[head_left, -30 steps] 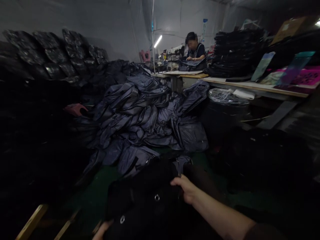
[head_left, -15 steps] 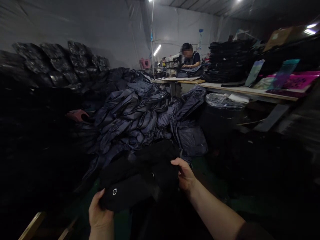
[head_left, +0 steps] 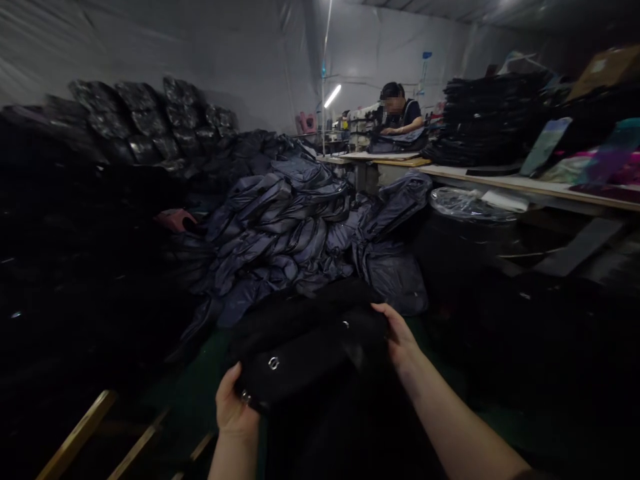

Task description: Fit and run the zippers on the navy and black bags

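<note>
A black fabric piece (head_left: pixel 305 353) with metal rings spans the space between my hands at the lower middle. My left hand (head_left: pixel 235 403) grips its left end, thumb on top and fingers underneath. At its right end, my right hand (head_left: pixel 397 333) is closed on the edge with the thumb above. The far fingers of both hands are hidden by the cloth. Just beyond it lies a large heap of dark blue-grey bags (head_left: pixel 290 227).
A worktable (head_left: pixel 500 180) on the right bears a black stack (head_left: pixel 490 120). A person (head_left: pixel 400 113) leans over fabric at the back. Wrapped black bundles (head_left: pixel 145 120) are piled at left. Wooden bars (head_left: pixel 80 433) stand at lower left.
The view has turned left, so the surroundings sit further right. Both hands and the black piece appear further right and slightly higher, still held at both ends.
</note>
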`<control>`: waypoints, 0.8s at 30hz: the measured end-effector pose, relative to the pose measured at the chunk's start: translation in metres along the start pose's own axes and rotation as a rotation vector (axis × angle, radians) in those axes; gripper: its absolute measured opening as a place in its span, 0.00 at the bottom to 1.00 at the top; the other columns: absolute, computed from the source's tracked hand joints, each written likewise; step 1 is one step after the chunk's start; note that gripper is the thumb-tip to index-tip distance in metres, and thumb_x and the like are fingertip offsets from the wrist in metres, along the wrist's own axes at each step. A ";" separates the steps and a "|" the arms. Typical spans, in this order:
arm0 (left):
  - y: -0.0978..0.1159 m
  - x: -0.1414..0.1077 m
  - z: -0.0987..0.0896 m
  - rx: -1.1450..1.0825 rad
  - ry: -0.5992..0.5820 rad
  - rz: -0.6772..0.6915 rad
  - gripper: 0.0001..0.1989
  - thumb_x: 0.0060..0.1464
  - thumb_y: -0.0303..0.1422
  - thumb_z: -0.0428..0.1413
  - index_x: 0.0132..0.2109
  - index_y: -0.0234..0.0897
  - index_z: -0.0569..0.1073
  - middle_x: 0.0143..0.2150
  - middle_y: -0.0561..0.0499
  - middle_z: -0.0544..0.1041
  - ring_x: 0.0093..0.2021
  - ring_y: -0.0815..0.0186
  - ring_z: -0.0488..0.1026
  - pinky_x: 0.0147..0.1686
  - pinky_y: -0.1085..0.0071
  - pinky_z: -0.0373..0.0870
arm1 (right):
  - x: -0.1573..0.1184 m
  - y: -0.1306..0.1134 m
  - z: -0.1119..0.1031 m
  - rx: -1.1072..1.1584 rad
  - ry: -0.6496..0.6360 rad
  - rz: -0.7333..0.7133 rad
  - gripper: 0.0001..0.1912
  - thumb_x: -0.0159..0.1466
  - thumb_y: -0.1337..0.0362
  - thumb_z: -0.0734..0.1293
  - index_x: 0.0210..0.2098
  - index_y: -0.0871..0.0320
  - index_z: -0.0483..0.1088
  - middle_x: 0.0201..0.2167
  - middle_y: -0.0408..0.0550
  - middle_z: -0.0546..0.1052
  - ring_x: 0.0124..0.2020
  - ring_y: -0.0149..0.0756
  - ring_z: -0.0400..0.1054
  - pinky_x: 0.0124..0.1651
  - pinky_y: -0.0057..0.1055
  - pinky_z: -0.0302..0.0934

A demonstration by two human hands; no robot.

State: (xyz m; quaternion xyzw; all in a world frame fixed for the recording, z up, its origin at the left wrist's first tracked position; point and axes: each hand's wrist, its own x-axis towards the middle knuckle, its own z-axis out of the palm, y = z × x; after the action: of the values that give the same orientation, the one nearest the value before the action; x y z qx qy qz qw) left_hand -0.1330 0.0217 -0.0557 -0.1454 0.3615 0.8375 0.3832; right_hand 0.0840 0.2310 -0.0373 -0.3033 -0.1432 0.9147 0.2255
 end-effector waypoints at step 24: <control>-0.034 -0.045 0.049 0.389 -0.020 0.081 0.14 0.36 0.24 0.65 0.36 0.31 0.78 0.36 0.44 0.80 0.40 0.52 0.76 0.40 0.59 0.76 | 0.045 -0.006 -0.084 -0.049 0.345 -0.062 0.07 0.55 0.73 0.60 0.27 0.62 0.69 0.17 0.48 0.75 0.20 0.36 0.72 0.29 0.28 0.68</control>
State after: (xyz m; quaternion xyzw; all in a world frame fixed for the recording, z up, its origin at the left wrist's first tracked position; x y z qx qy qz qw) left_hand -0.0757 0.0480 -0.0150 -0.0454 0.5183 0.7680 0.3736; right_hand 0.1058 0.2693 -0.1223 -0.4567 -0.1339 0.8379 0.2672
